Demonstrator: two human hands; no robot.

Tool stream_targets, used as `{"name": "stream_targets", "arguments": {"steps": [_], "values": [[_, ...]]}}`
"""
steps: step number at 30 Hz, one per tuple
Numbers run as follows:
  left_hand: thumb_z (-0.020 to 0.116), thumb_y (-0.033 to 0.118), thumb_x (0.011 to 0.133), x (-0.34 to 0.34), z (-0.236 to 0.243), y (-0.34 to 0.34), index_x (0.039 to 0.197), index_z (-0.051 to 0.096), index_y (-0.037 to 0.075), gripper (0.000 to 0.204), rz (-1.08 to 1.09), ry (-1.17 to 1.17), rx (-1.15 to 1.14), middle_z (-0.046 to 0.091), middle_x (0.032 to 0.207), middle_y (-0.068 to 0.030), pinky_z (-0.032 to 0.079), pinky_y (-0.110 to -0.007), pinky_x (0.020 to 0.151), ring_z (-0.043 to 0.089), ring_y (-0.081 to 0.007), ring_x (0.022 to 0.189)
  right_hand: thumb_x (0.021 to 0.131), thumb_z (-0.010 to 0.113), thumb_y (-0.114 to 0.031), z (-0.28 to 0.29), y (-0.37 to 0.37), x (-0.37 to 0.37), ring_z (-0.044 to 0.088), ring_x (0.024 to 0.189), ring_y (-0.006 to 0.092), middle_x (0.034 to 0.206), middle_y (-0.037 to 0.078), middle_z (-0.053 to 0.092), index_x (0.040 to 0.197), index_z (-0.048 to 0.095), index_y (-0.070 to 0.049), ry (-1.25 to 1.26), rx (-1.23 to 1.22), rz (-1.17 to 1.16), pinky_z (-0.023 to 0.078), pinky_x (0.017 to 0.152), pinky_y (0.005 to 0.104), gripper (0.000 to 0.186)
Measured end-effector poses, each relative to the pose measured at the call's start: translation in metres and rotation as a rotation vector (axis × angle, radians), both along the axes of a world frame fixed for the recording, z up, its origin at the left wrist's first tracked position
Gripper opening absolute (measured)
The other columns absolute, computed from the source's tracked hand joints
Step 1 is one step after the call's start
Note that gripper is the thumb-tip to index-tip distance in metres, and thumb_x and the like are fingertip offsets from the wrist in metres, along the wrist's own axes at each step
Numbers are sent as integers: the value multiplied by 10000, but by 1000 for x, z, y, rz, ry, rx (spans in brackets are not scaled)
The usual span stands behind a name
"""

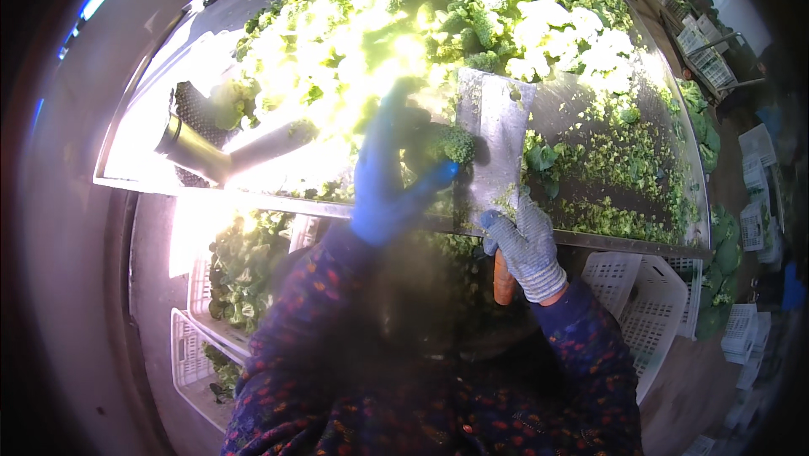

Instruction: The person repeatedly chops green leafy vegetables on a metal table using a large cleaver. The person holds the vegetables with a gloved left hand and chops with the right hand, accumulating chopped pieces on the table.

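Note:
My left hand [383,174], in a blue glove, is curled with thumb and fingers around a broccoli piece [456,144] over the table; glare and blur wash out part of the grip. In my right hand [524,245], which wears a grey-white knitted glove, is an orange-handled tool [503,277], with the handle pointing down toward me. Its working end is hidden. That hand is at the near end of a narrow pale grey board [493,136] lying on the table. Green crumbs stick to the board, and the broccoli piece is by its left edge.
A heap of broccoli [522,18] covers the table's far side, with trimmings [628,165] at right. A shiny cylinder [198,152] lies at left in strong glare. Below the metal front edge [624,242] are white crates [653,313] at right and a crate of greens [244,270] at left.

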State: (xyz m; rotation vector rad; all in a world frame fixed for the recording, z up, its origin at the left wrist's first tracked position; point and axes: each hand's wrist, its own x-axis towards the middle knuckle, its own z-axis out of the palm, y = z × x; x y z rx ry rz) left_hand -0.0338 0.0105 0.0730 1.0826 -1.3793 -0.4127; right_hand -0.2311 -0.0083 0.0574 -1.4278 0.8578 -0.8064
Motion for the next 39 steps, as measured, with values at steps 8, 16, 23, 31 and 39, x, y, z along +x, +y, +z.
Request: {"name": "stream_targets", "arguments": {"steps": [8,16,23,31,39], "values": [[740,67,717,2,-3,4,1440,201,34,902,-79,38,26,504,1208,-102,416,-328,937,514,-182,1051,859,583,-69,-7,6,3,530,559,100,740,43,591,1002,562,-11,113,35,15,453,525,249,155],[625,73,824,5,-12,-3,1309,431,35,524,-166,688,239,507,1269,-100,491,-320,876,536,-166,1079,870,582,-102,1,5,9,531,560,100,776,46,602,1105,540,-8,35,37,-85,454,522,247,257],[600,105,868,12,-31,-12,1231,470,41,390,-168,820,429,576,884,-31,489,-210,612,570,-97,744,881,557,-113,-4,13,6,541,558,105,766,58,605,1123,547,16,201,-193,31,451,521,257,275],[531,170,903,15,-37,-16,1180,504,37,308,-313,907,306,590,1024,-49,480,-253,758,568,-145,872,870,561,-113,-14,5,3,546,533,113,750,68,614,1101,547,19,239,-285,2,454,500,265,266],[490,250,935,22,-46,-15,1178,530,61,310,-183,710,329,575,1069,-83,488,-305,815,568,-173,944,864,562,-103,1,7,9,533,518,108,747,54,613,1090,557,16,219,-117,-32,451,502,262,256]]}}
